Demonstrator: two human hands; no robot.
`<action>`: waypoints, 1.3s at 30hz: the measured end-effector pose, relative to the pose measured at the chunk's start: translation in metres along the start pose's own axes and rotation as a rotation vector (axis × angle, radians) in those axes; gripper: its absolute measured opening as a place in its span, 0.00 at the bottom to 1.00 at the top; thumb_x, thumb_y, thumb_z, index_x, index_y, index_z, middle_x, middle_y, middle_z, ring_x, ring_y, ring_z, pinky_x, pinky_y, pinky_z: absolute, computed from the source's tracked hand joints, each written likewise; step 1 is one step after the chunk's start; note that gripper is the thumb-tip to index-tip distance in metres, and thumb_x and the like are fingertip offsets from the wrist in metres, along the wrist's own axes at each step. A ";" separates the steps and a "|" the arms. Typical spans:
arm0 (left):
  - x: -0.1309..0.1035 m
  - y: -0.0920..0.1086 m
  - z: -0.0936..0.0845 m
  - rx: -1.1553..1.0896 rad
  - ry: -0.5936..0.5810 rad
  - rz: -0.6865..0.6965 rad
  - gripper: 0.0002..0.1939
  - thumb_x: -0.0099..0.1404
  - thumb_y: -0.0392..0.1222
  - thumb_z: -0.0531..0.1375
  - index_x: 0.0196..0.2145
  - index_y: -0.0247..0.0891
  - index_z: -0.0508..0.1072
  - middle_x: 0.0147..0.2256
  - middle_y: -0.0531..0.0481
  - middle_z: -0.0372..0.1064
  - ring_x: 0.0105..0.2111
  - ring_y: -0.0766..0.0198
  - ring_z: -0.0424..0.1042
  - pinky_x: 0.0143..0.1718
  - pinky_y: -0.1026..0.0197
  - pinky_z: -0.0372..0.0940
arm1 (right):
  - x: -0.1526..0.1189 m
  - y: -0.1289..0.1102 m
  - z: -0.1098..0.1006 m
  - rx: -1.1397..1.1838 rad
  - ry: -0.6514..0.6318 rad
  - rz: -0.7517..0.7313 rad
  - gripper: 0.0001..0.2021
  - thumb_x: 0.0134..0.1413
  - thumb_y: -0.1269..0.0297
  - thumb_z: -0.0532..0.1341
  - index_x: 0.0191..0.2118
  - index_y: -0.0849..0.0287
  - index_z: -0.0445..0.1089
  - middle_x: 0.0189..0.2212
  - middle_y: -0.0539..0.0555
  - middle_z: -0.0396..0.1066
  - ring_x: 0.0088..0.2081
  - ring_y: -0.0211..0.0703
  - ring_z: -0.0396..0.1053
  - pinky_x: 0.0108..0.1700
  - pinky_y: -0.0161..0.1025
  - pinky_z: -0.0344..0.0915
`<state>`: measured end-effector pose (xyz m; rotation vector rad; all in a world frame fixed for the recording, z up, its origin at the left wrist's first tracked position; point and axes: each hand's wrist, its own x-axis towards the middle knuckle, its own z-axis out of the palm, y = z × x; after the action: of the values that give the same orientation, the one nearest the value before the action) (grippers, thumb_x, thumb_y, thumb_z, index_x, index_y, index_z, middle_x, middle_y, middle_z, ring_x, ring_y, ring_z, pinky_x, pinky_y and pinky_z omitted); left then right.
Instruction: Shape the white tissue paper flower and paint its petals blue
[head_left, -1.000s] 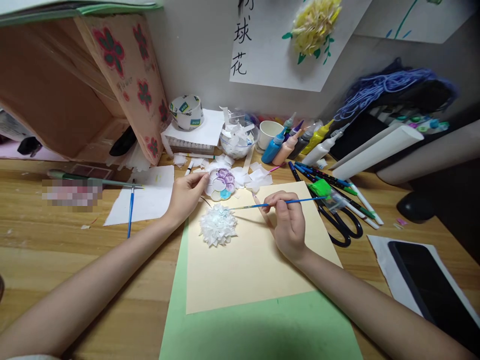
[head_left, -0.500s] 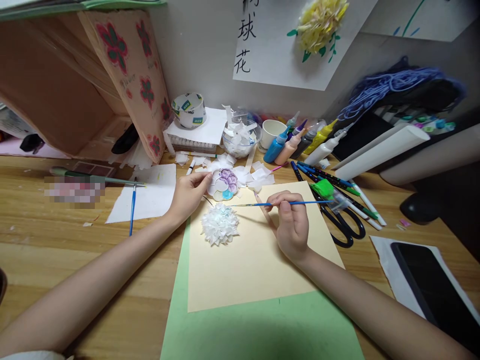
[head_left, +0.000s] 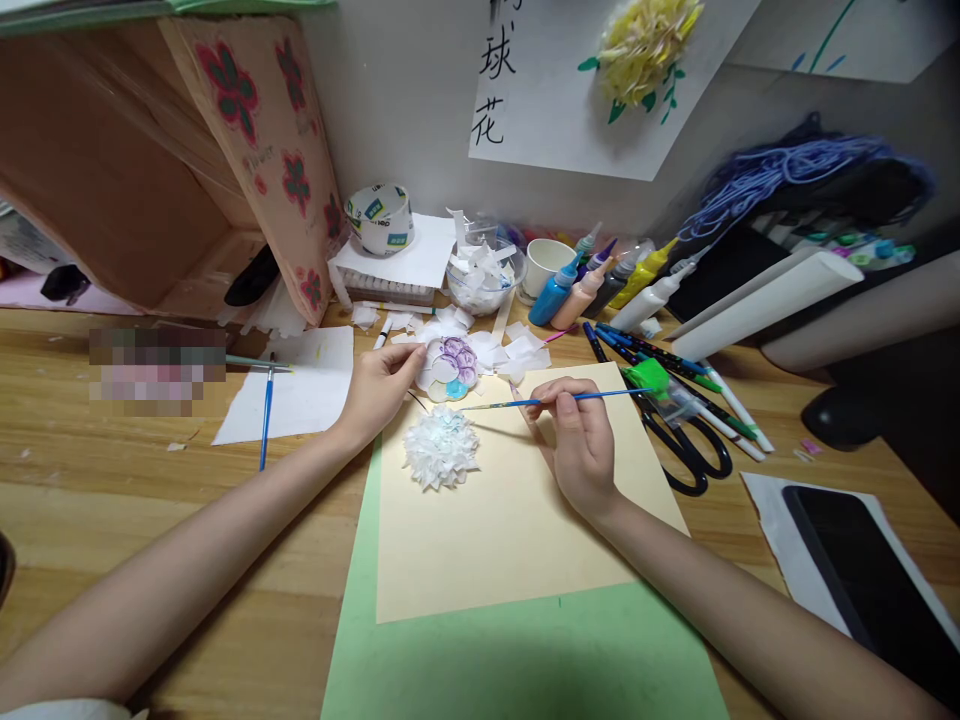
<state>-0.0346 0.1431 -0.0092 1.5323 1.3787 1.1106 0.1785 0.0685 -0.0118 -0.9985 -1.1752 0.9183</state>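
My left hand [head_left: 381,388] pinches the edge of a small flower-shaped palette [head_left: 436,372] with purple and blue paint in its wells. Between the fingers of my right hand [head_left: 581,440] is a thin blue paintbrush [head_left: 517,403], its tip pointing left, close to the palette's lower edge and the top of a white paper flower [head_left: 440,450]. That ruffled flower has a faint blue tint on its upper part and lies on a cream sheet [head_left: 517,530], over a green sheet [head_left: 510,660].
Behind are a bowl of paper scraps [head_left: 480,275], a white cup [head_left: 546,268] and paint bottles [head_left: 555,300]. Pens and black scissors [head_left: 694,455] lie right, with a phone [head_left: 862,570] beyond. A second brush [head_left: 267,415] rests on white paper [head_left: 315,390] at the left.
The brush in my right hand has tilted slightly, its back end now a little higher. My left hand and the palette look nearly the same.
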 end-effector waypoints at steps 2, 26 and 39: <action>0.000 0.000 0.000 0.003 0.000 0.003 0.18 0.61 0.50 0.60 0.38 0.32 0.79 0.34 0.46 0.77 0.31 0.62 0.72 0.31 0.64 0.66 | 0.000 0.000 0.000 0.032 0.013 0.015 0.08 0.64 0.61 0.52 0.36 0.54 0.66 0.33 0.49 0.63 0.33 0.35 0.65 0.37 0.37 0.63; 0.003 -0.008 0.000 0.006 -0.064 -0.022 0.22 0.60 0.56 0.60 0.40 0.33 0.79 0.35 0.46 0.78 0.31 0.62 0.72 0.32 0.63 0.67 | 0.024 0.007 -0.004 0.173 0.078 0.386 0.15 0.47 0.51 0.66 0.28 0.59 0.68 0.20 0.50 0.73 0.22 0.34 0.68 0.25 0.31 0.66; 0.002 -0.004 -0.001 0.060 -0.064 -0.011 0.21 0.61 0.54 0.59 0.40 0.35 0.79 0.36 0.46 0.78 0.34 0.59 0.73 0.33 0.62 0.66 | 0.022 0.008 -0.003 0.130 0.117 0.367 0.16 0.49 0.50 0.64 0.30 0.59 0.67 0.21 0.50 0.74 0.22 0.34 0.70 0.25 0.30 0.66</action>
<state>-0.0370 0.1457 -0.0126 1.5875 1.3865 1.0135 0.1843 0.0917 -0.0130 -1.1669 -0.8357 1.1917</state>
